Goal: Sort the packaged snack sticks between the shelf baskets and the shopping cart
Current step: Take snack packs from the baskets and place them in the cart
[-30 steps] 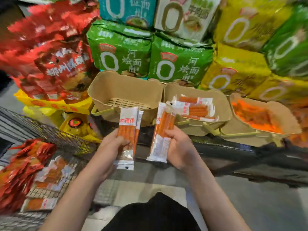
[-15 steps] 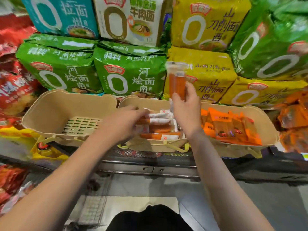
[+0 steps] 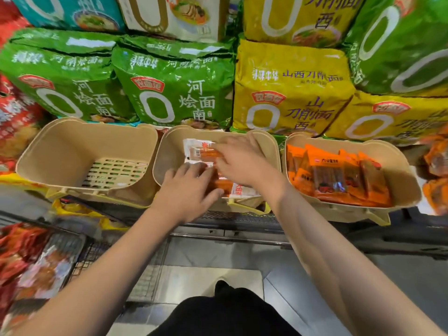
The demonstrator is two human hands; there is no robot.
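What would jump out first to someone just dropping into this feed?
Both hands, left and right, reach into the middle beige plastic basket, resting on clear-wrapped orange snack sticks. The left beige basket shows only its slotted floor, while the right beige basket is packed with orange snack packets. Behind them rise big green noodle bags and yellow noodle bags.

Matt plastic baskets (image 3: 87, 141), glossy wrappers (image 3: 197, 147)

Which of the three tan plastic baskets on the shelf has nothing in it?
The left tan plastic basket: its slotted floor is bare. The middle basket holds clear-wrapped snack sticks, the right basket orange packets.
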